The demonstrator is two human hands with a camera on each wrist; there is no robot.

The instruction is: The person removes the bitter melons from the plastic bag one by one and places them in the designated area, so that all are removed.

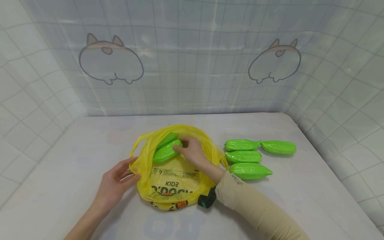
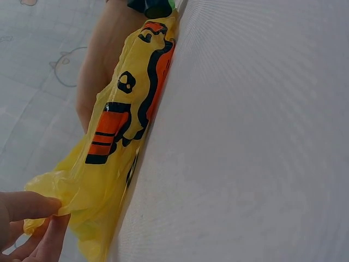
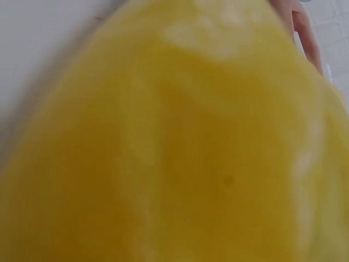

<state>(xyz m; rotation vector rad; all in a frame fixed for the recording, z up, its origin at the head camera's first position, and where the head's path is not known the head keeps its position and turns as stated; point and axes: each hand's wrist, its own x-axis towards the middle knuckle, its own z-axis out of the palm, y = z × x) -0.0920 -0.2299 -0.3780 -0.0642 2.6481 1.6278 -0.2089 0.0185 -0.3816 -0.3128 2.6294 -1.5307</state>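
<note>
The head view is bright, the wall (image 1: 195,93) shiny past the far edge of the table (image 1: 303,196). Wrist views are darker; the right's bag (image 3: 180,142) is blurry.

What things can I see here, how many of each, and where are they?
Yellow plastic bag: one, yellow with black and orange print, mouth open, on the table.
Green pieces inside: two visible, bright green, in the bag; any deeper ones are hidden.
Green pieces outside: four, bright green, on the table right of the bag.
Table: one, whitish, under everything.
Wall covering: pale with grey grid lines, behind and at both sides.
Animal drawings: two, grey outlines with brownish tops, on the back wall.
Small device: one, black and teal, beside the right cuff.
Left hand: one, bare, pinching the bag's left edge.
Right hand: one, bare, inside the bag, gripping a green piece.
Sleeve: one, beige, on the right arm.
</note>
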